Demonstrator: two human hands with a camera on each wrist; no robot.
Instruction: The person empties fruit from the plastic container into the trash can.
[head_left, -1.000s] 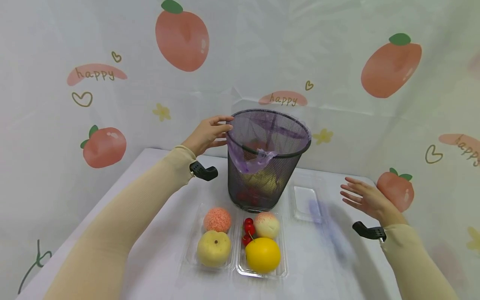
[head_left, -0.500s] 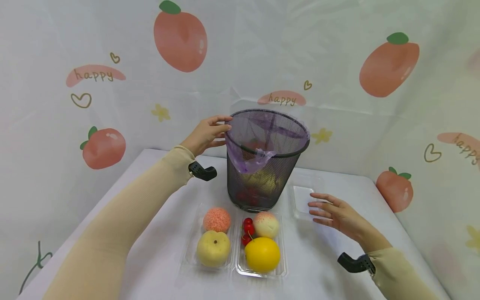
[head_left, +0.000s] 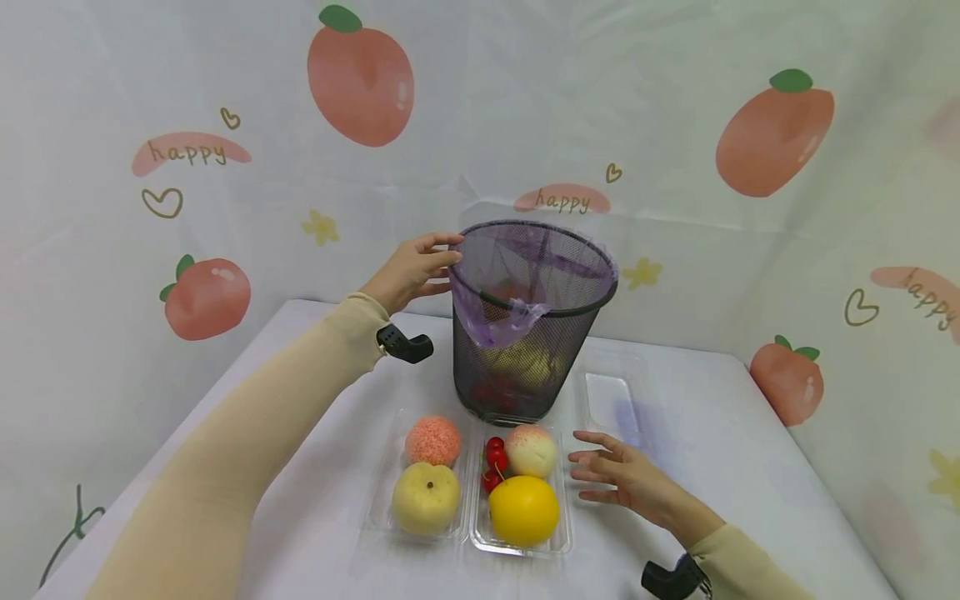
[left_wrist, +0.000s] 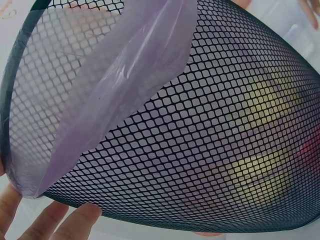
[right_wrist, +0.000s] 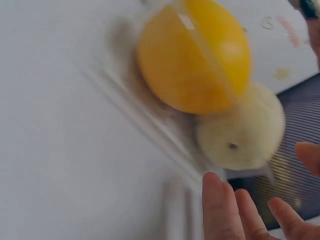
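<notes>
My left hand touches the rim of a black mesh wastebasket with mostly straight fingers. A purple bag lines the basket and folds over its rim. Fruit shows dimly through the mesh. My right hand, fingers spread and holding nothing, is just right of a clear plastic tray. In this tray lie a yellow fruit, a pale peach-like fruit with a pinkish top and several red cherries. In the right wrist view, the fingertips lie close to the tray's edge.
Left of that tray stands another clear tray, holding a rough pink ball-shaped fruit and a pale yellow fruit. A further clear tray lies right of the basket. A printed cloth hangs behind the table.
My right hand has moved left and toward me, from the table's right side to beside the nearer tray of fruit. My left hand stays at the basket's rim.
</notes>
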